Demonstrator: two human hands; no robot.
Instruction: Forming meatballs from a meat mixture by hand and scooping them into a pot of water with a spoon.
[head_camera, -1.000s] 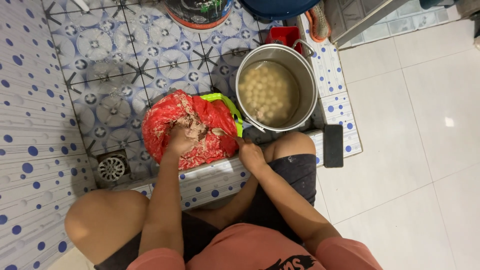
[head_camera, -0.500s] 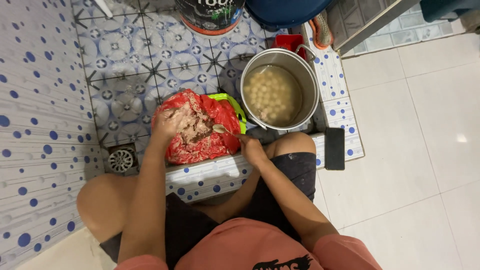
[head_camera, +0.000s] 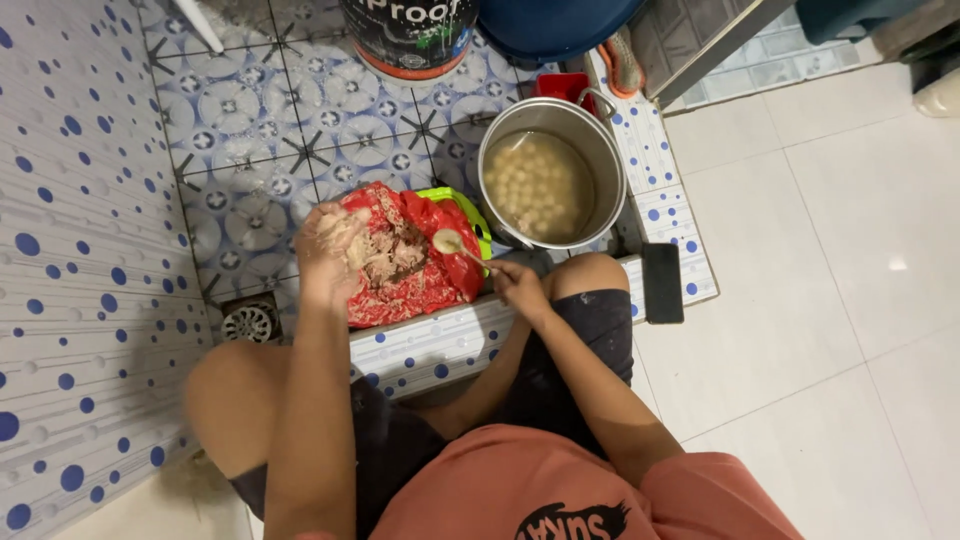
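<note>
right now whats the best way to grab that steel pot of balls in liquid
Grip the steel pot by its rim handle at the far right side, plus the opposite rim, coming straight down from above. It stands upright and full of liquid, so a level two-handed lift seems safest.

A patterned tile floor (head_camera: 250, 110) is filling the upper left of the frame, carrying a steel pot (head_camera: 605, 170), a red bag (head_camera: 425, 285) and a black phone (head_camera: 662, 283) at centre.
</note>
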